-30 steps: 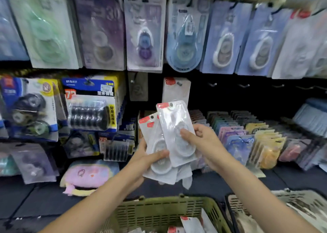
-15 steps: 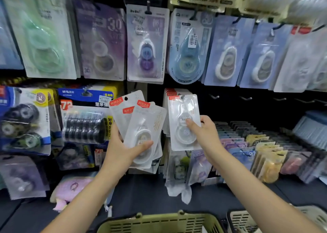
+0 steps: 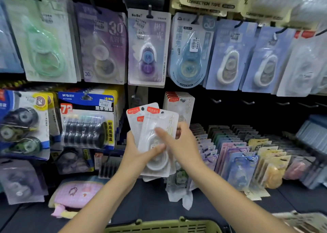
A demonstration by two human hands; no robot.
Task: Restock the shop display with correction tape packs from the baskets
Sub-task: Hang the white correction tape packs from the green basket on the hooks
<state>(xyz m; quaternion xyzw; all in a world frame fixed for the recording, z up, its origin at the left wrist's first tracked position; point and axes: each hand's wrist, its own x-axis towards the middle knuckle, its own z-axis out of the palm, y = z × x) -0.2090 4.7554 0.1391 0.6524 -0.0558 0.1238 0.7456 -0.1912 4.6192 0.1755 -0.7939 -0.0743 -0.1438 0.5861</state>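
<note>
Both our hands meet on a fan of correction tape packs in front of the display.

Our left hand [image 3: 139, 153] reaches up from below, fingers behind and thumb across the front, gripping the fanned packs [image 3: 154, 126] upright, red tabs on top. Our right hand [image 3: 178, 142] comes in from the right, its blurred fingers lying on the front pack; whether they pinch it we cannot tell. Just behind, matching packs hang on a hook [image 3: 178, 103]. A green basket [image 3: 162, 226] sits at the bottom edge, below our forearms.
</note>
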